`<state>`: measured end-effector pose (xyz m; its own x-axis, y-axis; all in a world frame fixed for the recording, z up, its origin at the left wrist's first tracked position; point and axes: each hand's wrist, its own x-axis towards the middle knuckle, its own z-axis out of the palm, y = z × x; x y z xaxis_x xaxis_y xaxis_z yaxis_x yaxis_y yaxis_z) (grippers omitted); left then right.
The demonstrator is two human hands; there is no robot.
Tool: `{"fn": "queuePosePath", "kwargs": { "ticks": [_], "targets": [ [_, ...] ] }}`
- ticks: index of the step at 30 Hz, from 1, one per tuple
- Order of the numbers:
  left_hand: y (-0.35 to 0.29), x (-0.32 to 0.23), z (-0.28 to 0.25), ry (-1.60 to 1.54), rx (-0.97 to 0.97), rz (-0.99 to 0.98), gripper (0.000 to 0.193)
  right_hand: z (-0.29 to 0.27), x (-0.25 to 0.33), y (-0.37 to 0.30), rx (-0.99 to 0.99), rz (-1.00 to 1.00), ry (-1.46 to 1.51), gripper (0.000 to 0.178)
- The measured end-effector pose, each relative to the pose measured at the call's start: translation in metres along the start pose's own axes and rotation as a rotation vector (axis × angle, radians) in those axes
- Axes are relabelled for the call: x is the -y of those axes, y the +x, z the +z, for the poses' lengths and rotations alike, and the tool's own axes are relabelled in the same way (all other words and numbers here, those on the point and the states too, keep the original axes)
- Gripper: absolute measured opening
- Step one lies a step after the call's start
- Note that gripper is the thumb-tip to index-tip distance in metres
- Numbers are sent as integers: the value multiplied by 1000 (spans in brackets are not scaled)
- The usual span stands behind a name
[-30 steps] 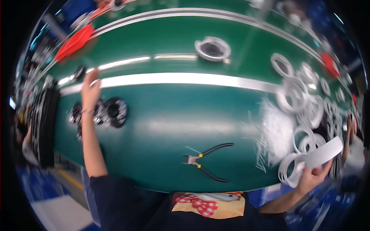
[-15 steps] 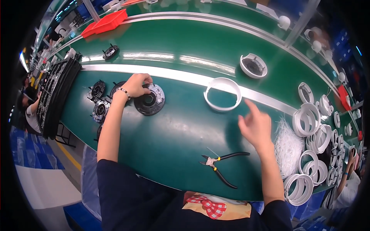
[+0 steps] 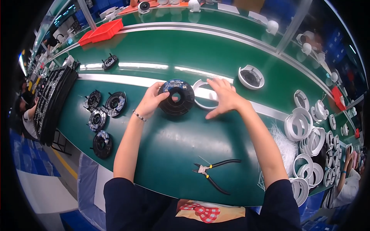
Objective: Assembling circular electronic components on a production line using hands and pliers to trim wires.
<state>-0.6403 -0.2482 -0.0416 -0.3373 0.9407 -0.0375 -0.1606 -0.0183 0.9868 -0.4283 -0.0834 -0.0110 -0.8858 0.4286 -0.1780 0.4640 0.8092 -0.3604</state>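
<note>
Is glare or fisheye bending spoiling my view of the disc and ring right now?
Head view: glare streaks the green belt beyond the hands; black disc and white ring sit central and sharp; straight belt edges bow toward the rim, where the picture darkens.

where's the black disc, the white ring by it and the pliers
black disc [image 3: 177, 97], head view, on its ribbed face beside the centre hole
white ring [image 3: 199, 102], head view, on its left rim
pliers [image 3: 202, 169], head view, on the pivot

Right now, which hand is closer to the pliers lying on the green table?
Right. The right hand rests on the white ring, almost straight above the pliers. The left hand holds the black disc, farther off to the left.
</note>
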Motion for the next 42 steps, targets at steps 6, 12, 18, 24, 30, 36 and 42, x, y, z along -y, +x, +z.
{"fn": "queuePosePath", "kwargs": {
  "ticks": [6, 12, 18, 24, 30, 36, 42],
  "targets": [
    [6, -1, 13, -282, -64, 58, 31, -4, 9, 26, 80, 56, -183, 118],
    [11, 2, 27, -485, -134, 177, 54, -3, -13, 36, -47, 28, -29, 118],
    [7, 6, 33, -481, -217, 275, 55, -9, 1, 66, 167, 64, -229, 121],
    [-1, 4, 37, -401, -226, 351, 61, 6, -12, 61, -44, 29, -113, 112],
    [2, -2, 31, -147, -214, 256, 45, -5, 8, 19, -443, -151, 939, 111],
    [11, -4, 49, -203, -93, 103, 25, -13, 61, -14, -418, -468, 221, 110],
    [1, 7, 67, -943, 135, -95, 45, -15, 63, -21, -420, -489, 136, 108]
  ]
}}
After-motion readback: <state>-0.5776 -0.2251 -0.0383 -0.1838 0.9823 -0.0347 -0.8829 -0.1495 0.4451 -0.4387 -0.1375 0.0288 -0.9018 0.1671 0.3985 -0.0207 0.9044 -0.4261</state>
